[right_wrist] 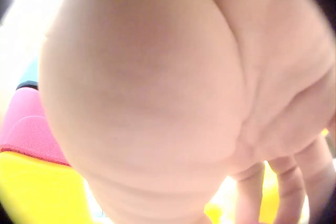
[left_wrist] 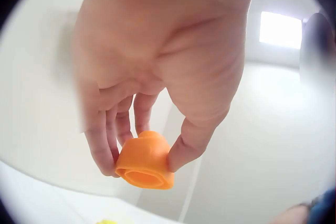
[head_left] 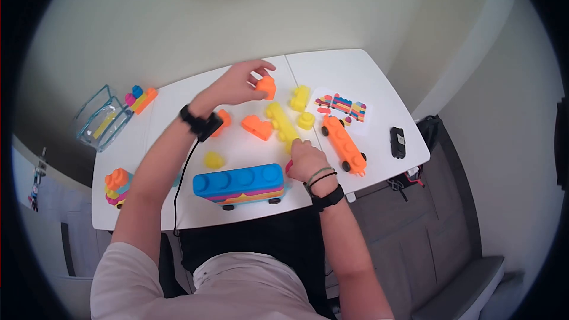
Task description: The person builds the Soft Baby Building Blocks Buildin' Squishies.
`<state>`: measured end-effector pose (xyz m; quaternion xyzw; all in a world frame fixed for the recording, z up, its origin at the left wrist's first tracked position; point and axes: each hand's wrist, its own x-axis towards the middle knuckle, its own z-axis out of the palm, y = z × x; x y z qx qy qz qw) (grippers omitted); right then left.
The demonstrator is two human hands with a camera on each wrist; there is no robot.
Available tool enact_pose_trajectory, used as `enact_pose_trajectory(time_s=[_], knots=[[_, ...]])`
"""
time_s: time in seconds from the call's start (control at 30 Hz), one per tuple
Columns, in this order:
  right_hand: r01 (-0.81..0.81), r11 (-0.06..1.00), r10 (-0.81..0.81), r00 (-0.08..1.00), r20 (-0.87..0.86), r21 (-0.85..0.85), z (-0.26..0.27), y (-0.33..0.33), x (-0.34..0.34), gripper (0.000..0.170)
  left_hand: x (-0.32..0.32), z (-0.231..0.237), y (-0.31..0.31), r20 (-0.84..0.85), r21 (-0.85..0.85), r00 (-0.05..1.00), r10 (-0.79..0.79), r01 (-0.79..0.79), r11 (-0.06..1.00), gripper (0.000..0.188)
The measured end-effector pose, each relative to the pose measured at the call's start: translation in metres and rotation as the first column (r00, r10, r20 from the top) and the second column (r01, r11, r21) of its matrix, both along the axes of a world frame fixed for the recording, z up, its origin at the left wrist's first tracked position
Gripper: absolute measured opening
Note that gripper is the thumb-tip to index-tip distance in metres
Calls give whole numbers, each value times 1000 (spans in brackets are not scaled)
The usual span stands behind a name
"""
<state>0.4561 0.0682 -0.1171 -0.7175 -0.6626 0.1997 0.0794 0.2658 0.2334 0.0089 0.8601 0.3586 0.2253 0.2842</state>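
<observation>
My left hand (head_left: 240, 83) pinches an orange building block (left_wrist: 145, 162) between thumb and fingertips, raised near the table's far edge. Its hollow underside shows in the left wrist view. My right hand (head_left: 309, 161) grips the near end of a long yellow block (head_left: 281, 121); its thumb is hidden in the head view. A bit of pink (head_left: 288, 167) shows beside that hand. Between the hands lies an orange block (head_left: 257, 127). Two smaller yellow blocks, one square (head_left: 306, 121) and one longer (head_left: 300, 98), sit right of the long one.
A blue-topped block wagon (head_left: 240, 181) stands at the near edge. Right are an orange wheeled base (head_left: 344, 145), a picture card (head_left: 342, 108) and a black device (head_left: 398, 142). Left are a clear bag (head_left: 104, 118), a block stack (head_left: 117, 185) and a loose yellow block (head_left: 214, 159).
</observation>
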Motion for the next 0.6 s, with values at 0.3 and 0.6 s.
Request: enact_pose_trajectory(time_s=[0.3, 0.6], knots=[[-38, 990, 42, 999, 22, -137, 16, 10, 8, 58, -150, 33, -170, 208, -19, 978, 34, -30, 999, 49], [-72, 994, 72, 997, -13, -87, -8, 12, 17, 64, -166, 2, -210, 87, 99, 996, -6, -3, 995, 49]])
